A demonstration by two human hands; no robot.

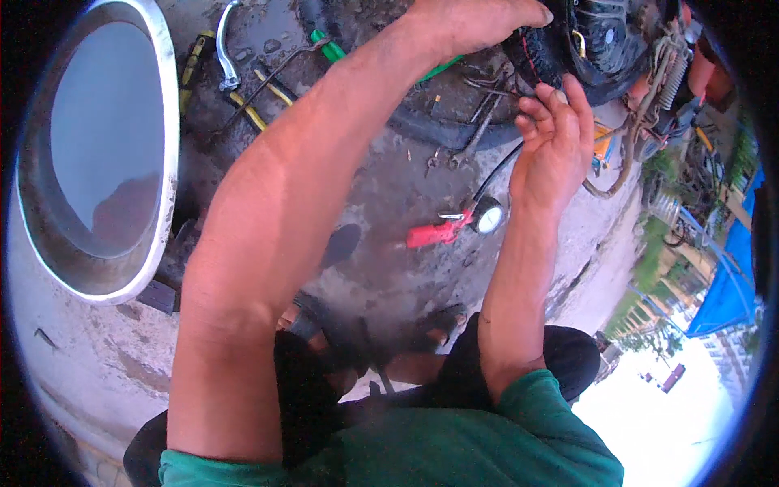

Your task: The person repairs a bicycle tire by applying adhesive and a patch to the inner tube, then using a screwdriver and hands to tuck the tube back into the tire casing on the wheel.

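At the top of the head view, a black tyre (526,58) with a thin red line stands by a wheel or engine part (604,36). My left hand (479,23) reaches across to the tyre's upper side. Its thumb shows near the rubber, but the other fingers are hidden or cut off by the picture's edge. Palm turned up, my right hand (558,138) is just below the tyre, fingertips close to its lower edge. Those fingers are loosely bent and apart, with nothing seen in them. Whether they touch the rubber I cannot tell.
A white-rimmed basin of water (166,162) stands at left. Beside it lie a silver lever (225,61) and yellow-black handled tools (247,112). A red inflator (434,234) with a round gauge (489,219) lies mid-floor, near wrenches (471,146). A coil spring (673,85) is at right.
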